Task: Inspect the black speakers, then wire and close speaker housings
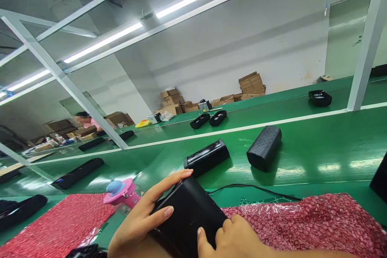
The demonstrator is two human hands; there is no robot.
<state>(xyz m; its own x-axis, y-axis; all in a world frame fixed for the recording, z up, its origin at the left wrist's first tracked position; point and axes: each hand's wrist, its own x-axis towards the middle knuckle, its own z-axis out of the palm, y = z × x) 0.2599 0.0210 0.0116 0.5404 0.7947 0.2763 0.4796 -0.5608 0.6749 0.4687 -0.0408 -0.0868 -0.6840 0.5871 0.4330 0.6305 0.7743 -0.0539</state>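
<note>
A black speaker casing [192,213] with a smooth flat face is tilted up close in front of me. My left hand [145,213] grips its left side, thumb on the face and index finger along the top edge. On the lower right, my right hand [236,236] has its fingers curled at the edge, with one fingertip touching the face. The underside is hidden. Just beyond lies a black cylindrical speaker [208,156] with a mesh front. Farther right stands another black speaker [265,148] with a raised pattern.
Red bubble wrap [305,223] lies at the right, and another red sheet [66,225] at the left. A pink bottle with a blue top [122,192] stands left of my hand. A black cable [254,186] crosses the green bench. Open black shells [218,118] sit on the far belt; a person [86,121] is far left.
</note>
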